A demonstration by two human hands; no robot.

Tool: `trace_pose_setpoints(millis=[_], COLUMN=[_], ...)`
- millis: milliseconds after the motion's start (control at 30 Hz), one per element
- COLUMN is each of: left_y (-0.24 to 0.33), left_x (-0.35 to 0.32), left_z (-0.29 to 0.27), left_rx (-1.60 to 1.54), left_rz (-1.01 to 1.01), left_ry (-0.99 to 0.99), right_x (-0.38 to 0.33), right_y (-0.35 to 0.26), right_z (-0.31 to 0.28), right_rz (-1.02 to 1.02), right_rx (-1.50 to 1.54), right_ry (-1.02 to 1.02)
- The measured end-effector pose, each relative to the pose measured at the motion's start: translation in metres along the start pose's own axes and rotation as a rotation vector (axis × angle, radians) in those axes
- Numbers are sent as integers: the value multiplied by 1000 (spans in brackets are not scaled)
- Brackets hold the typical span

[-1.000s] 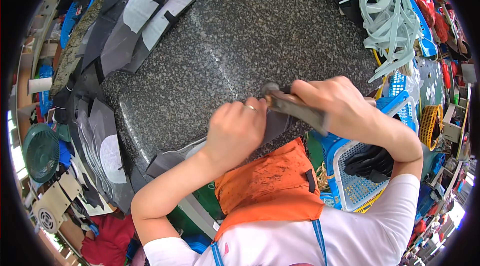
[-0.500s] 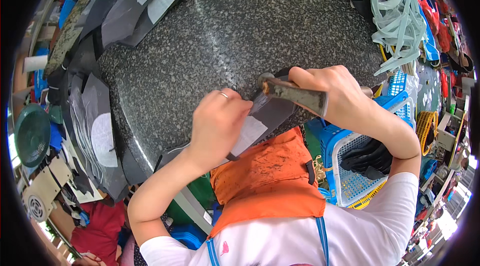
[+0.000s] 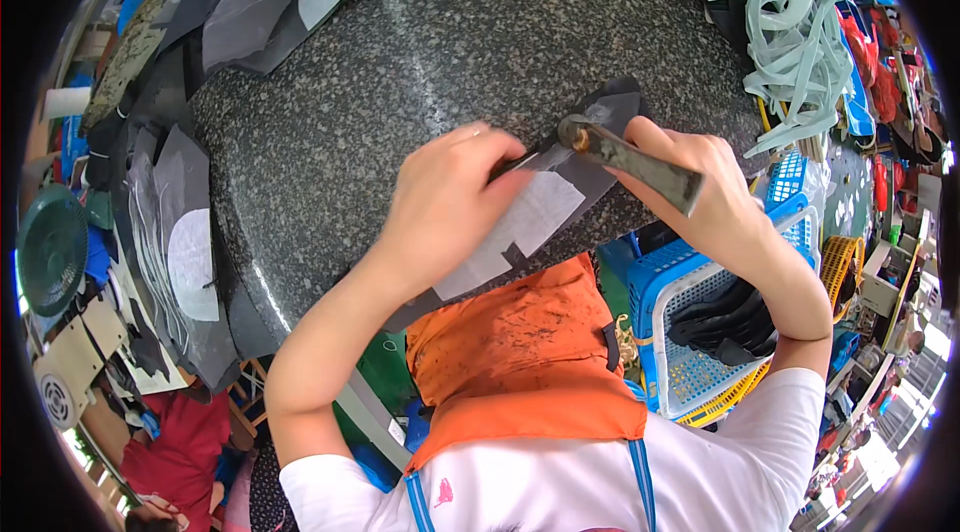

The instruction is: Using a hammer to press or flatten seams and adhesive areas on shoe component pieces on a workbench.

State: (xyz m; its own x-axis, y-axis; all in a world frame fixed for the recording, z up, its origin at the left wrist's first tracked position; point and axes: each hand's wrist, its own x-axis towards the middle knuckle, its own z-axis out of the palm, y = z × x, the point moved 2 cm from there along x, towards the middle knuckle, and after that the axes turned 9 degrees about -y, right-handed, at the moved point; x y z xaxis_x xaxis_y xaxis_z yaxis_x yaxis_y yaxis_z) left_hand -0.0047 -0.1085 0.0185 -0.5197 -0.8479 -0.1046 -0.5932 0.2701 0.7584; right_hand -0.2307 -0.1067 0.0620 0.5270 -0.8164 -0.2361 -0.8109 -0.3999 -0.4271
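Note:
A long dark grey sheet piece (image 3: 590, 172), looking like fabric or leather, lies on the speckled stone slab in front of me. Pale white patches (image 3: 545, 204) are on its near side. My left hand (image 3: 450, 197), slightly blurred, pinches the piece's folded far edge between thumb and fingers. My right hand (image 3: 695, 167) is closed round a hammer (image 3: 640, 164), whose handle is mostly hidden in the grip. The worn metal head reaches left over the piece, its round face close to the folded edge; whether it touches cannot be told.
More dark pieces with white patches lie at the far left (image 3: 250, 22) and left (image 3: 195, 262). Pale strips (image 3: 800, 52) hang at the right. A blue-white basket (image 3: 655, 332) with black pieces stands by my right side. A person in red (image 3: 180, 452) is at lower left.
The dark grey piece has shifted up and right, showing more of its white patches and far tip. My left hand has moved up and right along it; the hammer has moved right and slightly up.

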Motion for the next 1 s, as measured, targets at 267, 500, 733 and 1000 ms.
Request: trace_pose_setpoints(millis=[267, 500, 733, 1000], left_y=[10, -1, 9, -3], left_x=[-18, -27, 1, -24], left_z=[17, 8, 10, 10], left_rx=[731, 312, 571, 560], left_rz=[332, 291, 368, 426], left_ry=[66, 152, 181, 170], right_x=[6, 2, 5, 4], right_y=[-7, -2, -8, -5], right_z=[-3, 8, -6, 6], right_rz=[-186, -179, -80, -123], right_rx=[121, 116, 97, 132], right_ry=[-2, 13, 33, -48])
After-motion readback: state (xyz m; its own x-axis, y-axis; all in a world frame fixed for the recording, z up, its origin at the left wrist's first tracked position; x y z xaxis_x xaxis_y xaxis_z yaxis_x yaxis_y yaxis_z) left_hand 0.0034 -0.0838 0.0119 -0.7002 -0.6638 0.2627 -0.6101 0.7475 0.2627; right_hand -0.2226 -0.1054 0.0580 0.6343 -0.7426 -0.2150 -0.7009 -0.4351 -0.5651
